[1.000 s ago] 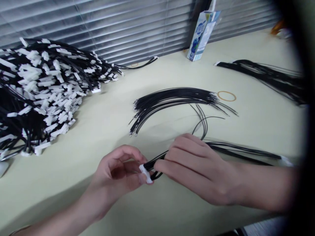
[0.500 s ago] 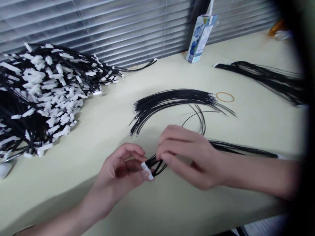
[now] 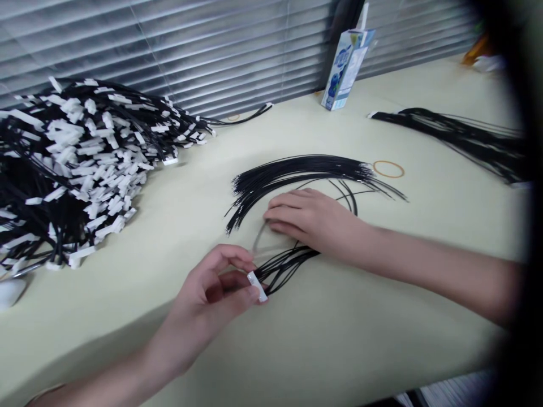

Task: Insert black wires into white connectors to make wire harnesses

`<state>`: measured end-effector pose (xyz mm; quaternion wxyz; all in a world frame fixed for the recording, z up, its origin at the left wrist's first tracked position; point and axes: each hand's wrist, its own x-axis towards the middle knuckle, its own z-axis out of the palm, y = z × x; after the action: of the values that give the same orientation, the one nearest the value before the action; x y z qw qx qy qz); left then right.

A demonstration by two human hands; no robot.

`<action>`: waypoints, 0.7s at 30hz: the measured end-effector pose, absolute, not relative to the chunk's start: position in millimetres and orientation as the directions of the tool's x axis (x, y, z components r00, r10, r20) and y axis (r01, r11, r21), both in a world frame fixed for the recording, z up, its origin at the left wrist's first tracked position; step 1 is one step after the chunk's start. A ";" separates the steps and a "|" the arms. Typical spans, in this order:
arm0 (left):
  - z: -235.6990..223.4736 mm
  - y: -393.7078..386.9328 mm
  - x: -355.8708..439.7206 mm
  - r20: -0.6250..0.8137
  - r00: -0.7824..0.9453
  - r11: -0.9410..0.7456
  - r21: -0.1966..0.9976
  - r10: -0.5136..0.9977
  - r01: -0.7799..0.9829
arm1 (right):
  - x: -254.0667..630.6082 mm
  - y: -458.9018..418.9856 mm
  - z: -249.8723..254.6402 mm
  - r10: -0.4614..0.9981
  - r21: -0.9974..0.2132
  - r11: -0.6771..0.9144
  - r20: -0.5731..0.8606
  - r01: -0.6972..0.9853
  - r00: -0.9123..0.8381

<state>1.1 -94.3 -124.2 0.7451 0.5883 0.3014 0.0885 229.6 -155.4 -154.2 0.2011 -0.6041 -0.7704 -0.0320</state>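
My left hand (image 3: 216, 294) pinches a white connector (image 3: 257, 286) between thumb and fingers. Several black wires (image 3: 288, 263) run from this connector to the right and pass beneath my right forearm. Farther up, my right hand (image 3: 305, 217) is bent over the table with its fingers together, just below a bundle of loose black wires (image 3: 292, 169) with bare metal ends. One thin wire (image 3: 258, 234), smeared by motion, trails from the right fingertips toward the left hand. The tips of the right fingers are partly hidden.
A large pile of black cables with white connectors (image 3: 102, 152) fills the left. A rubber band (image 3: 388, 169) lies beside the loose wires. At the back stands a drink carton (image 3: 345, 70) before window blinds (image 3: 229, 51). More black cables (image 3: 449, 133) lie at right.
My right hand has moved up and away from the connector, toward the loose wires, and a thin wire now shows at its fingertips. The left hand keeps its pinch nearly in place.
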 end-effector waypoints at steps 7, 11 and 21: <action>-128.5 -93.1 -0.5 -0.321 0.817 0.283 0.938 0.480 0.202 | 231.4 -160.1 -143.8 0.913 -0.116 0.360 0.248 0.926 -0.324; -128.4 -92.2 -1.1 -0.328 0.826 0.295 0.933 0.458 0.206 | 228.3 -158.8 -147.4 0.913 -0.107 0.312 0.307 0.944 -0.267; -128.7 -90.0 -0.3 -0.298 0.834 0.363 0.923 0.464 0.129 | 204.8 -184.2 -119.5 0.729 -0.334 0.414 0.678 0.847 -0.089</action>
<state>-0.3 -90.0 -128.7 0.7809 0.5543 0.2673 0.1074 204.8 -184.2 -119.5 0.4096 -0.5365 -0.7343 -0.0717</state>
